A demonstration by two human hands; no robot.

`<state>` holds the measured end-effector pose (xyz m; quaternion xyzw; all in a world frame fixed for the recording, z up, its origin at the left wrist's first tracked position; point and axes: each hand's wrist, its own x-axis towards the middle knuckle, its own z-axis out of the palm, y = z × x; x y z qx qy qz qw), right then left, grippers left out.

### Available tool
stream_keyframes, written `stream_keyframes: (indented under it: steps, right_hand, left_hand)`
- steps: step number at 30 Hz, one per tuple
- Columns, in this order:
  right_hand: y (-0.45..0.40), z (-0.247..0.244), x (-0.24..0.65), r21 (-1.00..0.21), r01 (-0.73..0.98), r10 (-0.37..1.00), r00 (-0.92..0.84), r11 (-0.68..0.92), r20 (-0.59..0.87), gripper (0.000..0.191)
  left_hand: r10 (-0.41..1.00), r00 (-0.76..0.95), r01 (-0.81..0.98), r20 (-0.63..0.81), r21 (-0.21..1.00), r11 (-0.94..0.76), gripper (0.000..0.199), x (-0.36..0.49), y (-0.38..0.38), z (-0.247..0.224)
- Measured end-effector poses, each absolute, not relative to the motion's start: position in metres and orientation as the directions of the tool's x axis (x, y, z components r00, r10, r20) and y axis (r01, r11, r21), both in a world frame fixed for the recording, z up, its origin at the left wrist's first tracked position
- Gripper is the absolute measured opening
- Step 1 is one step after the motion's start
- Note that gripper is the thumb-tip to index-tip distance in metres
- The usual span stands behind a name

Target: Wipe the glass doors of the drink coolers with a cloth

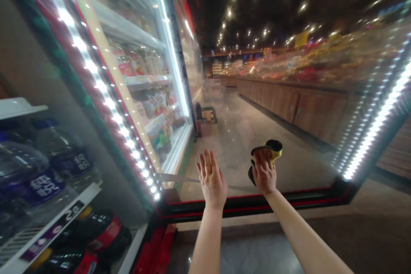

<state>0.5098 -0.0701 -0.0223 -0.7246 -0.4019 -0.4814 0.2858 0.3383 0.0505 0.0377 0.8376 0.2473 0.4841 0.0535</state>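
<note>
Just above the lower black frame [244, 206] of a glass door, my left hand [212, 182] is stretched out with its fingers extended, and nothing shows in it. Right of it, my right hand [265, 173] is closed on a black and yellow object [274, 147], which sticks out beyond the fingers; what it is I cannot make out. Both hands appear at the glass, though contact is hard to tell. Bright light strips run up the door's left side [111, 102] and right side [369, 132].
At the left, an open fridge shelf [58, 227] holds large bottles with purple labels [45, 184] and dark bottles with red labels [105, 233]. Beyond stands another lit glass cooler [150, 77]. A wood-panelled counter [289, 102] lines the aisle's right, and a box-like object [204, 127] sits on the floor.
</note>
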Motion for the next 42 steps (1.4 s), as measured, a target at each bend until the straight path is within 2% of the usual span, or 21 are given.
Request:
stream_keyframes:
  steps: [2,4,6,7,9,11,13,15,17,21,23,25,27,30,32,33,35,39,40,42]
  right_hand:
    - [-0.070,-0.048,0.499,0.122,0.903,0.453,0.086,-0.411,0.887,0.066]
    - [-0.064,-0.053,0.491,0.253,0.932,0.598,-0.052,-0.258,0.800,0.063]
    - [-0.061,-0.035,0.494,0.296,0.938,0.654,-0.109,-0.182,0.748,0.061]
    - [-0.062,-0.021,0.501,0.276,0.938,0.641,-0.081,-0.210,0.763,0.060]
    - [-0.071,0.004,0.522,0.143,0.919,0.523,0.078,-0.368,0.849,0.058]
    - [-0.086,0.015,0.544,-0.085,0.847,0.301,0.279,-0.525,0.912,0.058]
    - [-0.099,0.005,0.558,-0.286,0.763,0.086,0.407,-0.580,0.909,0.060]
    - [-0.104,-0.018,0.558,-0.355,0.732,0.012,0.444,-0.582,0.896,0.062]
    - [-0.099,-0.038,0.546,-0.284,0.759,0.090,0.409,-0.586,0.908,0.063]
    - [-0.085,-0.024,0.530,0.025,0.873,0.432,0.215,-0.487,0.876,0.060]
    - [-0.090,0.001,0.541,0.037,0.877,0.476,0.224,-0.480,0.850,0.057]
    - [-0.106,0.021,0.561,-0.114,0.820,0.347,0.358,-0.561,0.867,0.056]
    - [-0.125,0.022,0.582,-0.348,0.714,0.105,0.507,-0.608,0.856,0.058]
    - [-0.138,-0.006,0.595,-0.630,0.586,-0.216,0.621,-0.510,0.753,0.061]
    - [-0.130,-0.026,0.589,-0.732,0.536,-0.342,0.654,-0.422,0.675,0.062]
    - [-0.123,-0.030,0.584,-0.750,0.530,-0.361,0.662,-0.396,0.657,0.062]
    - [-0.109,-0.024,0.573,-0.715,0.572,-0.287,0.663,-0.401,0.691,0.062]
    - [-0.114,0.028,0.582,-0.485,0.727,0.058,0.581,-0.486,0.812,0.060]
    - [-0.123,0.039,0.591,-0.458,0.732,0.093,0.573,-0.504,0.814,0.059]
    - [-0.147,0.047,0.612,-0.489,0.696,0.061,0.605,-0.526,0.794,0.058]
  left_hand:
    - [0.467,0.400,0.371,0.789,0.327,-0.869,0.085,0.340,0.053,0.037]
    - [0.468,0.391,0.366,0.793,0.332,-0.869,0.086,0.344,0.054,0.035]
    - [0.457,0.393,0.350,0.798,0.330,-0.877,0.086,0.349,0.053,0.033]
    - [0.447,0.397,0.341,0.802,0.323,-0.883,0.086,0.352,0.052,0.032]
    - [0.415,0.415,0.327,0.810,0.293,-0.899,0.085,0.357,0.049,0.032]
    - [0.377,0.451,0.319,0.809,0.249,-0.915,0.086,0.361,0.046,0.031]
    - [0.346,0.502,0.315,0.792,0.205,-0.927,0.088,0.365,0.043,0.031]
    - [0.311,0.561,0.303,0.767,0.159,-0.940,0.090,0.370,0.038,0.029]
    - [0.256,0.619,0.272,0.743,0.103,-0.957,0.091,0.377,0.033,0.027]
    - [0.176,0.679,0.226,0.713,0.024,-0.974,0.091,0.392,0.018,0.027]
    - [0.165,0.695,0.223,0.700,0.009,-0.975,0.092,0.399,0.013,0.028]
    - [0.145,0.714,0.211,0.685,-0.013,-0.977,0.091,0.402,0.010,0.029]
    - [0.117,0.730,0.197,0.674,-0.043,-0.980,0.090,0.402,0.010,0.029]
    - [0.096,0.739,0.197,0.667,-0.078,-0.977,0.088,0.401,0.012,0.026]
    - [0.099,0.739,0.207,0.667,-0.086,-0.975,0.087,0.403,0.012,0.024]
    - [0.103,0.737,0.212,0.668,-0.083,-0.974,0.087,0.404,0.011,0.023]
    - [0.111,0.733,0.215,0.671,-0.073,-0.974,0.088,0.411,0.007,0.021]
    - [0.067,0.717,0.176,0.693,-0.087,-0.980,0.089,0.427,-0.004,0.020]
    - [0.050,0.714,0.164,0.698,-0.097,-0.982,0.087,0.430,-0.007,0.019]
    - [0.024,0.721,0.145,0.693,-0.116,-0.983,0.085,0.433,-0.010,0.018]
